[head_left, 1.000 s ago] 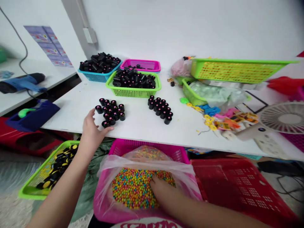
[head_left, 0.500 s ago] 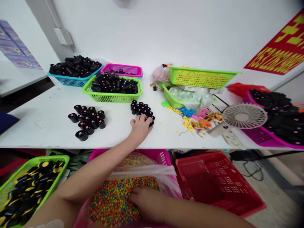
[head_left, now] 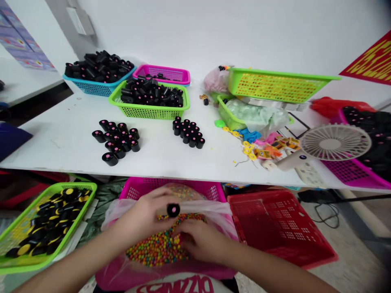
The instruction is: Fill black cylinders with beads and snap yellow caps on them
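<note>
My left hand point(head_left: 152, 211) is closed around a small black cylinder point(head_left: 173, 210) with a pink dot on its end, held above an open plastic bag point(head_left: 117, 209). Small multicoloured balls point(head_left: 152, 249) fill the bag, which sits in a pink basket point(head_left: 130, 185). Just to the right, my right hand point(head_left: 203, 240) curls its fingers at the balls, some of them showing between fingers and thumb. On the white table point(head_left: 155, 152) stand two groups of black cylinders with pink dots, a left group point(head_left: 117, 140) and a right group point(head_left: 188, 132).
Behind these groups, a blue basket point(head_left: 94, 86) and a green basket point(head_left: 149, 110) hold piled black cylinders. A small fan point(head_left: 334, 142) lies right, beside loose toy pieces point(head_left: 262, 150). Below the table are a red crate point(head_left: 284, 228) and a green basket of black-and-yellow pieces point(head_left: 51, 219).
My left hand has come down from the right group on the table to the bag, carrying one black cylinder. My right hand has stayed at the balls; the view has shifted slightly.
</note>
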Demonstrator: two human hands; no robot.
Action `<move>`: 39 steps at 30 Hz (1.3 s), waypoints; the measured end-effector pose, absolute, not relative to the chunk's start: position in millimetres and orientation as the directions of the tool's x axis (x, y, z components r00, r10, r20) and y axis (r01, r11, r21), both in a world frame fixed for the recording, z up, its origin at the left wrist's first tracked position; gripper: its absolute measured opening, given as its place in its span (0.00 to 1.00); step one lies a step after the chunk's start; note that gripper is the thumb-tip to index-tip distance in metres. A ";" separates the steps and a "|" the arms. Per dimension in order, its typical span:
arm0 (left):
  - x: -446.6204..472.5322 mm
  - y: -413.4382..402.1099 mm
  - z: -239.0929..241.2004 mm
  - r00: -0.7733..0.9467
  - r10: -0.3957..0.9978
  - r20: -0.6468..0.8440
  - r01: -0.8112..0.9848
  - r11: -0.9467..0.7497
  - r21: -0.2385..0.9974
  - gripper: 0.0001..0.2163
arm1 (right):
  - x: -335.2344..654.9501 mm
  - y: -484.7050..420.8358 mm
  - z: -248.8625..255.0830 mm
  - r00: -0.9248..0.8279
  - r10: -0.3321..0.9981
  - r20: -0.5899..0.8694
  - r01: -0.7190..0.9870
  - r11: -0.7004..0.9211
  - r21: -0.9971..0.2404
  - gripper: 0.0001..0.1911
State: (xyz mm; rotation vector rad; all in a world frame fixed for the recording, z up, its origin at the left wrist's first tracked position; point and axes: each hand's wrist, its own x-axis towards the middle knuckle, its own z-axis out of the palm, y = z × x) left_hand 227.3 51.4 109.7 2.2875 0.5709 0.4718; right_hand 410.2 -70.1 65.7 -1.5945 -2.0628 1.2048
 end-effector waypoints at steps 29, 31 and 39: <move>144.8 76.0 89.1 0.309 0.932 0.189 0.590 -0.344 0.730 0.25 | 412.8 -75.8 77.8 -0.241 0.881 -0.407 0.969 0.195 -0.151 0.17; 136.3 105.7 100.8 0.074 0.972 0.222 0.614 -0.220 0.758 0.33 | 410.1 -74.5 66.8 -0.197 0.875 -0.443 0.980 0.165 -0.110 0.17; 135.3 166.8 117.8 -0.173 0.979 0.111 0.652 0.029 0.758 0.40 | 387.6 -63.6 42.5 -0.272 0.834 -0.481 0.962 0.218 -0.165 0.17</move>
